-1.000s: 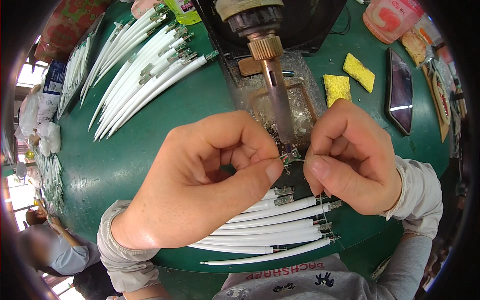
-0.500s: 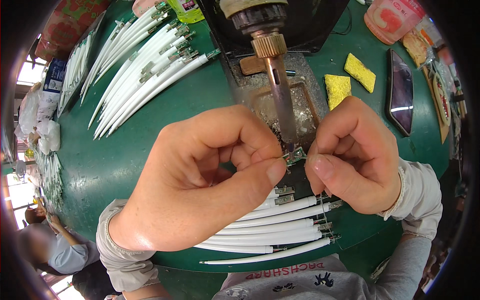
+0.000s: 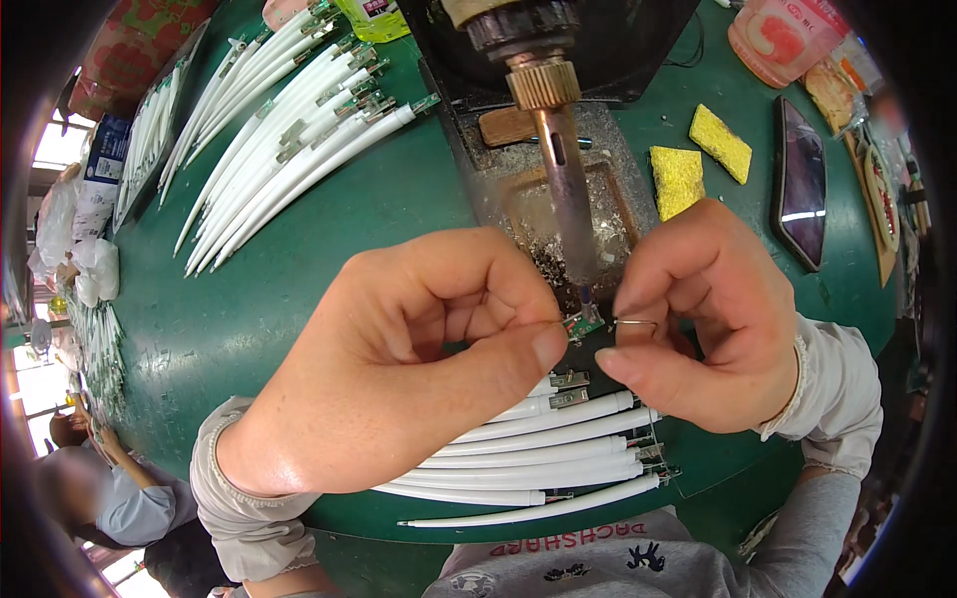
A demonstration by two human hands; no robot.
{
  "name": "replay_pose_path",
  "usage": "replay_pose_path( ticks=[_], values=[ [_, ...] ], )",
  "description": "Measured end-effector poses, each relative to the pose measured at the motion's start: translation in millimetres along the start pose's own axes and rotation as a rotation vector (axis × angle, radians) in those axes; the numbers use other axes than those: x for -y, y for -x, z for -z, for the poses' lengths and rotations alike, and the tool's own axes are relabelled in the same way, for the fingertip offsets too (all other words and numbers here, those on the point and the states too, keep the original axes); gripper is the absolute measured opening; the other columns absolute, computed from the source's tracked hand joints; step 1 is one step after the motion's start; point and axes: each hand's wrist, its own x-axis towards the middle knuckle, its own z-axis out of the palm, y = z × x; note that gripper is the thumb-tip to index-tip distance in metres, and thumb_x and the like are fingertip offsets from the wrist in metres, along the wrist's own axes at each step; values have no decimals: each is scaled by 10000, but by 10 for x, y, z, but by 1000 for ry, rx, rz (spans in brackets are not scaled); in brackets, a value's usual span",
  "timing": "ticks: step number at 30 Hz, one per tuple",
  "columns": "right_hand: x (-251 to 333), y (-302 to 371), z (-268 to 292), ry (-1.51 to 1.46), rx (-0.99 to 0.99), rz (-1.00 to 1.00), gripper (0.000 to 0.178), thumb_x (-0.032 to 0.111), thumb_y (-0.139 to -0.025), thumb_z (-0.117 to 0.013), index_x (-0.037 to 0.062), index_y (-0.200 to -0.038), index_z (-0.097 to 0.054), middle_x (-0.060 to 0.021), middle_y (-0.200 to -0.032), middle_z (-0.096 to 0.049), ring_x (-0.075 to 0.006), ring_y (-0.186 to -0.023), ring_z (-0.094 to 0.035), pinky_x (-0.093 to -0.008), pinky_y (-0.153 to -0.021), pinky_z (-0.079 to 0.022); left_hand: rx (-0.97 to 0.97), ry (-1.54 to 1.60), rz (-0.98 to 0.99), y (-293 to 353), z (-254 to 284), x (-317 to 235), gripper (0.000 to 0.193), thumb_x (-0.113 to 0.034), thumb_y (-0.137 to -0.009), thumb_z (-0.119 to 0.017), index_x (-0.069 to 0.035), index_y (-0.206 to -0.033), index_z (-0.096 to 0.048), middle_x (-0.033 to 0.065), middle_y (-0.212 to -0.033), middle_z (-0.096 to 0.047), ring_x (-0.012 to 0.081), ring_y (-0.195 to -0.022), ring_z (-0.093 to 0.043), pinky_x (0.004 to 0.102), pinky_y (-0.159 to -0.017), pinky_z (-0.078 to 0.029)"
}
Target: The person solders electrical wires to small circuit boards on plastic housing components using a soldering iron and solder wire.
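Nearest the body, below the hands, white tubes (image 3: 538, 453) lie side by side on the green worktop (image 3: 249, 329). The left hand (image 3: 419, 369) pinches a small green circuit board (image 3: 586, 326) between thumb and forefinger, in the gap between the hands. The right hand (image 3: 708, 319) has thumb and forefinger slightly parted, a bent wire (image 3: 638, 322) against it; whether gripped, I cannot tell. Beyond the hands, a soldering iron (image 3: 566, 204) points down at the board.
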Motion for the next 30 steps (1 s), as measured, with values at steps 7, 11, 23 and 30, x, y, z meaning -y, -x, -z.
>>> replay_pose_path(
  ticks=[7, 11, 23, 30],
  values=[
    [-102, 4, 12, 126, 44, 128, 285, -10, -783, -632, -33, -1017, -471, -73, -865, -533, -60, -630, -534, -179, -509, -376, 40, 66, 38, -2, -22, 4, 105, -18, -797, -610, 1, -882, -551, 60, -665, -553, 62, -503, -469, 181, -417, -305],
    [-100, 1, -11, 46, 24, 87, 260, -2, -794, -628, -30, -1003, -476, -73, -854, -548, -60, -635, -536, -181, -512, -379, 65, 69, 27, -2, 2, 30, 131, 5, -782, -619, 2, -893, -550, 55, -706, -565, 60, -531, -488, 177, -434, -330],
    [-54, -7, -22, -92, 0, -53, 268, 79, -838, -590, -23, -1011, -412, -67, -745, -552, -63, -553, -495, -181, -497, -354, 33, 19, 25, -15, -10, 49, 157, 38, -770, -598, -12, -909, -543, 42, -718, -557, 49, -567, -490, 167, -478, -366],
    [-56, -26, -10, -93, 3, 16, 168, 122, -905, -478, 2, -946, -366, -91, -716, -552, -68, -542, -500, -183, -465, -390, -48, -10, 6, -40, -20, 19, 111, -36, -815, -561, -16, -923, -542, 75, -671, -549, 61, -500, -461, 169, -403, -314]
  ],
)
